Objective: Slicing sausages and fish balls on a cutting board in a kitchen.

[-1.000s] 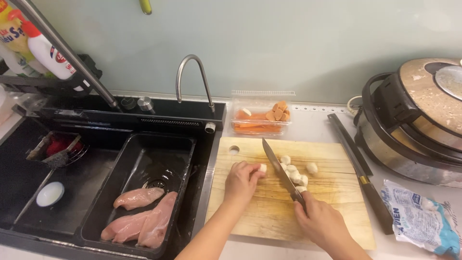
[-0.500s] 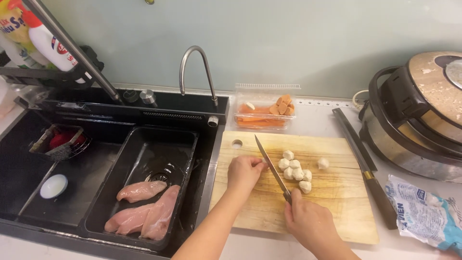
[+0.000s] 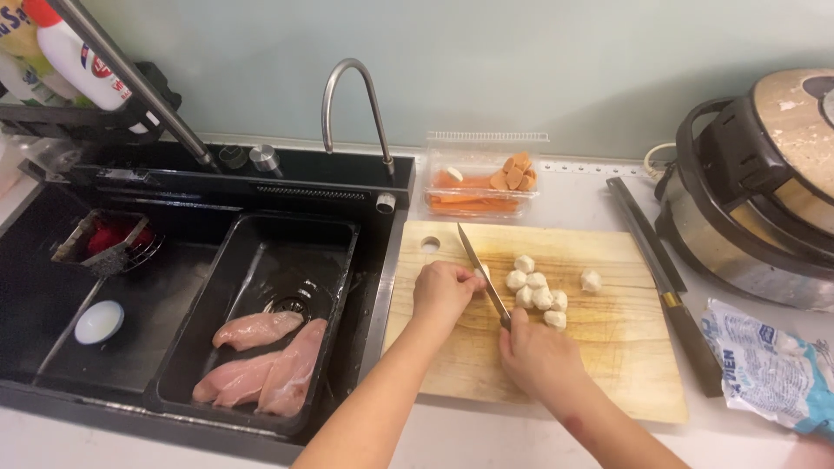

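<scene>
On cutting board (image 3: 608, 347): right hand (image 3: 537, 352) still clamped on knife (image 3: 483, 274), left hand (image 3: 443, 291) still pinching white ball (mostly hidden).

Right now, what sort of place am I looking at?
Most likely a home kitchen counter: a black sink with a curved faucet, a wooden cutting board where hands work with a knife, and an electric cooker alongside.

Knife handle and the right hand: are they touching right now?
Touching. The head view shows the right hand closed around the handle of the knife, whose blade angles over the wooden cutting board.
</scene>
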